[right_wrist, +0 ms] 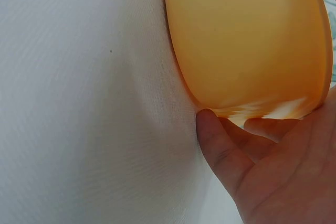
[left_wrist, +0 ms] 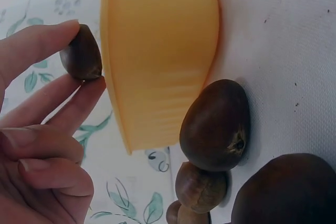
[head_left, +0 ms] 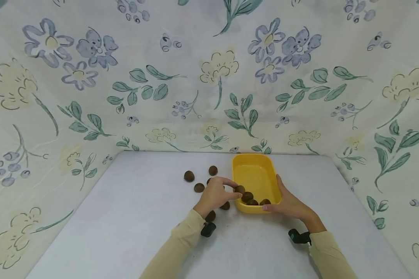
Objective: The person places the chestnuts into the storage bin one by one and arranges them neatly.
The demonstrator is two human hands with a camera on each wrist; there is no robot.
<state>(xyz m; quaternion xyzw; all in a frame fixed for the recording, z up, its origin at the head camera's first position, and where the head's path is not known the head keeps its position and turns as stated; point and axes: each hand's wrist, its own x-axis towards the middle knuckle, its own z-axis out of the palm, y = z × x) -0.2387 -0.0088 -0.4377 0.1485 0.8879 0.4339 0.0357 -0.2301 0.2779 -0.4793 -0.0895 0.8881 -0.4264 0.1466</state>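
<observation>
My left hand (head_left: 214, 195) pinches a brown chestnut (left_wrist: 82, 56) between thumb and fingertips, right at the left rim of a yellow plastic container (head_left: 254, 209). Inside, a few chestnuts (head_left: 264, 202) lie along the near end. My right hand (head_left: 293, 203) grips the container at its near right corner, thumb at the near wall and fingers along the right side. In the right wrist view, its fingers (right_wrist: 220, 145) bend around the yellow wall. Close under the left hand, loose chestnuts (left_wrist: 215, 124) lie beside the container.
Several more chestnuts (head_left: 189, 176) are scattered on the white tabletop (head_left: 125, 217) left of the container, some partly hidden by the left hand. A floral cloth (head_left: 195, 116) rises behind the table and along both sides. Each wrist wears a small dark camera (head_left: 208, 229).
</observation>
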